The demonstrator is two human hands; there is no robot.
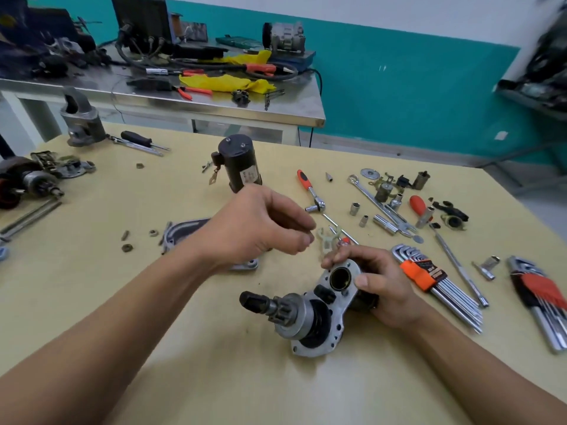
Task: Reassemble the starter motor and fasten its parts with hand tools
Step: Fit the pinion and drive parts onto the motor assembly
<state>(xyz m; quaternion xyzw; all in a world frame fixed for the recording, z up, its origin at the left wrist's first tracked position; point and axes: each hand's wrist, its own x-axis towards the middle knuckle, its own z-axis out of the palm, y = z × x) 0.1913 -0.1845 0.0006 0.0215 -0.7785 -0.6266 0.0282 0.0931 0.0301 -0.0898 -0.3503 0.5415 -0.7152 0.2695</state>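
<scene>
Two hands, one part each, says the trainee. Is that how this step goes?

Near enough, says the fitter. The right hand (377, 280) grips the drive assembly (306, 314) from behind, fingers curled over the top of its plate and thumb on the face. The assembly sits low at the near middle of the table (214, 378), pinion pointing left; its lower edge seems to rest on the wood. The left hand (260, 228) hovers just above and to the left, fingers curled in toward the thumb. A pale fork lever (324, 240) shows just past those fingertips. I cannot tell whether they pinch it.

So the lever goes in next?

That is my guess. To do it well, keep the plate braced against the table so it cannot rock. Bring the lever down with its prongs astride the collar behind the pinion, and seat it by feel. It looks like plastic, so never force it. Then slide the pinion by hand to check it moves freely.

And the rest of the motor?

The black motor body (241, 162) stands upright farther back, well apart from the hands. The ratchet (310, 188) lies beyond the lever, and the hex keys (429, 277) lie just beside the right hand. I judge fastening comes later, once the parts are mated, so leave the tools until everything sits square.
</scene>
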